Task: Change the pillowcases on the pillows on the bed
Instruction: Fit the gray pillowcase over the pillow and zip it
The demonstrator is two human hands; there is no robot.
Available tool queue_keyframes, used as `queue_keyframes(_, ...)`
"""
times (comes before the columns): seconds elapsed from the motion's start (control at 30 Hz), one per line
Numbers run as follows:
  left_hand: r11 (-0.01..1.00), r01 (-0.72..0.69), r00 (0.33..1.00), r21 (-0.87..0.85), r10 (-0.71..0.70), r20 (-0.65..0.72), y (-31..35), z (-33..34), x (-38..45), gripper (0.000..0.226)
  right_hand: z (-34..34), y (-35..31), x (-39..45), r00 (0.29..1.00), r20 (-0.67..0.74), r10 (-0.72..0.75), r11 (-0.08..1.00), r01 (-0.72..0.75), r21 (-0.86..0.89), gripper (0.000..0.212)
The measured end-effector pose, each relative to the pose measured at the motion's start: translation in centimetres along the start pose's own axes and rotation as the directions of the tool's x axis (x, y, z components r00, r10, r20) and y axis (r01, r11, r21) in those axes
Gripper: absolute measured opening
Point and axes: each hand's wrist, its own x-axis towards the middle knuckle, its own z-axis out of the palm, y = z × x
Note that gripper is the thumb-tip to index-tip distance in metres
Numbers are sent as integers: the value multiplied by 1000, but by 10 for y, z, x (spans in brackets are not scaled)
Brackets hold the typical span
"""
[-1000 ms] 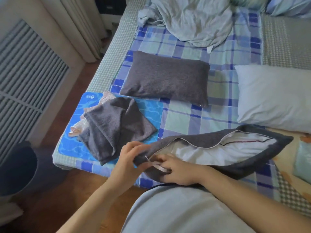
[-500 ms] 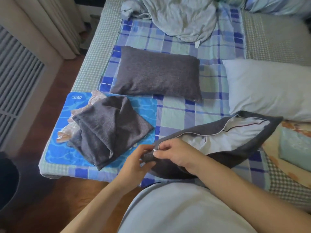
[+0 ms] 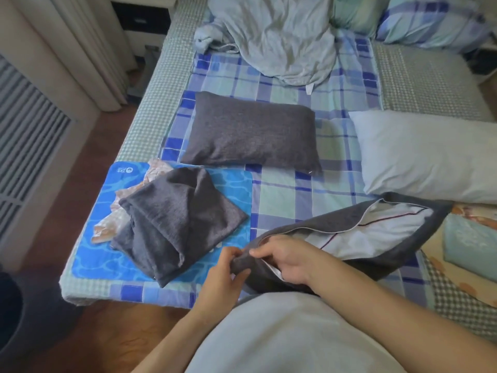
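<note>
- My left hand (image 3: 228, 270) pinches the grey pillowcase (image 3: 347, 224) corner at the bed's (image 3: 150, 125) near edge, anchoring it.
- My right hand (image 3: 285, 258) grips the zipper end, so I can close it over the white pillow (image 3: 376, 232).

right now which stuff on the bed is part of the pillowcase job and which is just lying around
Part of the job:
- half-open grey pillowcase with a white pillow inside, pinched at its zip end by the left hand and right hand
- grey covered pillow
- bare white pillow
- loose grey pillowcases

Just lying about:
- crumpled pale sheet
- blue mat
- plaid pillow
</note>
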Motion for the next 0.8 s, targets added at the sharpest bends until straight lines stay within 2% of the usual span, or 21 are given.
queue_keyframes(0.07,952,-38,993,304,71,-99,0,-6,5,33,3,4,1,990,-116,-85,994,76,-76,12)
queue_keyframes(0.13,871,-225,948,437,299,-108,5,-7,13,19,8,7,0,937,-271,-221,946,139,-293,13)
queue_keyframes(0.2,804,-352,889,480,447,-96,16,-4,17,20,14,9,-5,817,-399,-416,809,131,-574,23)
queue_keyframes(0.23,817,-351,885,457,450,-124,23,-1,18,26,16,9,-9,752,-400,-524,709,124,-695,26)
queue_keyframes(0.3,896,-258,912,362,349,-215,35,1,20,38,16,5,-16,688,-271,-674,494,146,-857,23)
queue_keyframes(0.33,939,-178,937,295,253,-239,37,2,20,41,15,4,-18,693,-202,-693,427,168,-888,19)
queue_keyframes(0.4,995,-41,971,95,62,-233,36,0,22,35,13,3,-18,726,-154,-670,401,180,-898,18)
queue_keyframes(0.47,1000,-30,984,4,30,-178,35,-5,22,28,10,3,-16,725,-177,-665,400,146,-905,13)
queue_keyframes(0.57,972,-145,983,185,163,-84,37,-8,21,18,7,4,-18,705,-228,-671,460,154,-875,8)
queue_keyframes(0.6,952,-171,976,255,199,-91,37,-7,20,18,7,5,-19,704,-223,-674,449,150,-881,8)
queue_keyframes(0.73,842,-217,934,493,327,-147,40,-6,18,15,16,9,-20,717,-133,-684,283,93,-954,9)
queue_keyframes(0.8,797,-216,920,564,359,-157,42,-6,16,15,17,8,-19,700,-156,-697,303,90,-949,6)
